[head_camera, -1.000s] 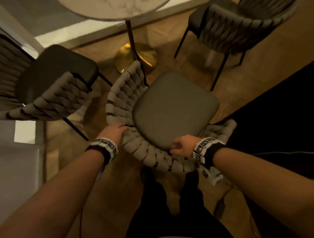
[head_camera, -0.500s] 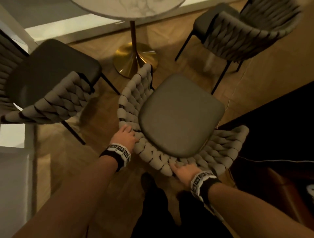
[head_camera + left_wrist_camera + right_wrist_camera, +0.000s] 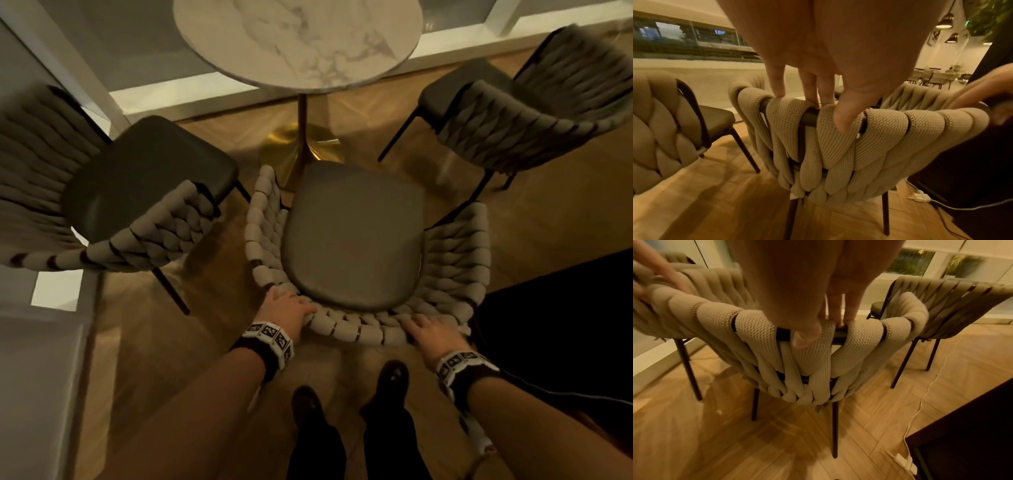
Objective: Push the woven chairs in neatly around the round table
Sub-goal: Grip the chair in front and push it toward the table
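Standing on herringbone wood floor (image 3: 144,342): round marble desk (image 3: 294,41) on a gold pedestal base (image 3: 301,147), 3 woven chairs around it. Left chair (image 3: 137,212) and right chair (image 3: 520,113) angled off, apart from the desk edge. Middle chair (image 3: 356,233) facing the desk, seat front near the pedestal. Left hand (image 3: 284,308) and right hand (image 3: 431,334) each with a grip curled over its backrest's top rail, thumbs behind, fingers (image 3: 812,87) over the front.
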